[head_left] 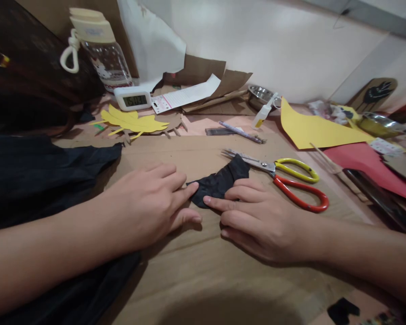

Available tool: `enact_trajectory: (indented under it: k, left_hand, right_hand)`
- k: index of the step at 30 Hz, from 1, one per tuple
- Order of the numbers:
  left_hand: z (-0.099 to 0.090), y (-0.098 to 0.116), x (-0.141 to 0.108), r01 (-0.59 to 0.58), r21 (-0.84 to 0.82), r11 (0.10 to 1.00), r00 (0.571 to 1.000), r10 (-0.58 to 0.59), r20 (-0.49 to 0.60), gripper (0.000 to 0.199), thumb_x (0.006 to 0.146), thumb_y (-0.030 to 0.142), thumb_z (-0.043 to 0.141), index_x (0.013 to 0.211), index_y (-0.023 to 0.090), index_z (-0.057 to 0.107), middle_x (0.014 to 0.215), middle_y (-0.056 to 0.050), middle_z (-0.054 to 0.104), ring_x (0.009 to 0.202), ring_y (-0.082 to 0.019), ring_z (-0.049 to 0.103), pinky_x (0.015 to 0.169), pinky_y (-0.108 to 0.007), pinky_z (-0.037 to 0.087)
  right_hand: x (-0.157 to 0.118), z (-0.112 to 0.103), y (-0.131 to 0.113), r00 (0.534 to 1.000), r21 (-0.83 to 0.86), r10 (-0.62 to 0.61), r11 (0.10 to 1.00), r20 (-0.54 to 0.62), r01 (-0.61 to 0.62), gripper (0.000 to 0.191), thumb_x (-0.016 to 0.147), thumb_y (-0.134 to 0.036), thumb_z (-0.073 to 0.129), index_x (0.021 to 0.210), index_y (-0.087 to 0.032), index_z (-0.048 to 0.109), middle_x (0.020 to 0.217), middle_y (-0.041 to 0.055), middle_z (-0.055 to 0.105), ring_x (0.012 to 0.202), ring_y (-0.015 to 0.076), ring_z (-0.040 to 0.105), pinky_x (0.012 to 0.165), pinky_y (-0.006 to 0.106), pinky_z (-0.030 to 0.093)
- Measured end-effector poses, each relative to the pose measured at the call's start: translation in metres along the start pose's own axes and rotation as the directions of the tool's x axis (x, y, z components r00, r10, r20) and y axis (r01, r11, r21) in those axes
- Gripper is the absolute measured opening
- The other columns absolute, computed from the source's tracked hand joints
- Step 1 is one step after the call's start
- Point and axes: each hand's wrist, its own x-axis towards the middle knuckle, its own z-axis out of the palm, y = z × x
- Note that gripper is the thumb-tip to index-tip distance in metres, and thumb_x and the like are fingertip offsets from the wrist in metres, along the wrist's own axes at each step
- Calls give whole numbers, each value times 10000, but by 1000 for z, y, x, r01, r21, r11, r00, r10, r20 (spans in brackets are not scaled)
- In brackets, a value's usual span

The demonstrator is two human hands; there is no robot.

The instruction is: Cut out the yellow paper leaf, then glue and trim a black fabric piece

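Left hand (149, 203) unclenched, one fingertip pressing the black fabric piece (219, 180) at its left end; right hand (267, 216) loosely relaxed, one fingertip on its lower edge; fabric lies on cardboard (203, 280); scissors (270, 168) just behind; digital clock (133, 99), clear bottle (104, 54) farther left.

The pink-topped desk (370, 295) is overlaid in front by a flat brown cardboard sheet (206, 262); a white rectangular digital clock (133, 99) is supported behind it, red sheet paper (365, 159) at right.
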Motion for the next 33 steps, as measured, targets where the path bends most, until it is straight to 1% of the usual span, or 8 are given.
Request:
enact_trajectory:
  k: [5, 9, 13, 18, 21, 24, 28, 33]
  left_hand:
    - [-9, 0, 2, -37, 58, 998, 999, 37, -8, 661, 1104, 535, 413, 1057, 4, 803, 709, -119, 673, 650, -285, 620, 590, -413, 522]
    - [-11, 1, 3, -18, 72, 997, 1000, 18, 1, 666, 1083, 566, 447, 1041, 3, 801, 710, -118, 679, 651, -306, 647, 604, -438, 543]
    - [-11, 3, 2, -25, 151, 988, 1000, 25, 3, 727, 1055, 631, 464, 1000, -8, 806, 713, -144, 692, 656, -324, 658, 600, -447, 538]
    - [-18, 6, 1, 11, 250, 968, 1000, -13, 4, 811, 1085, 631, 330, 1007, -18, 810, 737, -173, 693, 669, -329, 657, 593, -439, 501]
    - [-19, 11, 0, -7, 189, 982, 1000, 11, -20, 747, 1106, 573, 331, 1173, -20, 781, 756, -155, 699, 679, -313, 650, 607, -428, 488]
    - [-13, 18, -1, -17, 68, 998, 1000, 19, -21, 669, 1106, 562, 381, 1268, 36, 760, 775, -125, 710, 680, -287, 644, 641, -419, 493]
    - [-3, 21, -4, 18, 38, 999, 1000, -17, -12, 692, 1072, 624, 444, 1211, 36, 782, 713, -97, 690, 662, -285, 653, 651, -426, 511]
    - [-11, 16, -1, 2, 73, 997, 1000, -2, -3, 708, 1024, 648, 542, 1080, -11, 794, 671, -108, 691, 594, -300, 670, 558, -435, 528]
  right_hand:
    - [0, 0, 0, 1000, -3, -7, 1000, -3, 7, 186, 1044, -182, 589, 907, -162, 713, 1306, 106, 790, 944, 228, 637, 907, 409, 481]
    - [1, 1, 0, 1000, -4, -5, 1000, -3, 5, 185, 1042, -176, 589, 908, -157, 715, 1313, 99, 789, 946, 231, 620, 915, 402, 477]
    - [0, 1, 0, 1000, -1, -6, 1000, -1, 6, 183, 1038, -181, 599, 908, -149, 723, 1323, 98, 786, 947, 235, 610, 920, 404, 472]
    - [1, -1, -1, 1000, -2, 0, 1000, 11, 0, 182, 1034, -169, 602, 901, -145, 724, 1319, 94, 787, 940, 232, 604, 914, 398, 469]
    - [2, 0, -1, 1000, 6, -6, 1000, -3, 6, 192, 1035, -159, 596, 906, -137, 736, 1295, 103, 794, 945, 238, 603, 908, 401, 470]
    - [2, 1, -1, 1000, 15, -12, 1000, -11, 12, 203, 1037, -163, 595, 901, -137, 744, 1234, 97, 811, 937, 243, 594, 897, 404, 466]
    - [1, 1, 0, 1000, 13, -5, 1000, -1, 5, 212, 1044, -180, 592, 905, -139, 748, 1278, 96, 799, 943, 241, 590, 909, 403, 462]
    - [0, 2, 0, 1000, 9, -3, 1000, 9, 2, 203, 1037, -167, 597, 910, -137, 752, 1336, 101, 779, 946, 243, 599, 914, 409, 469]
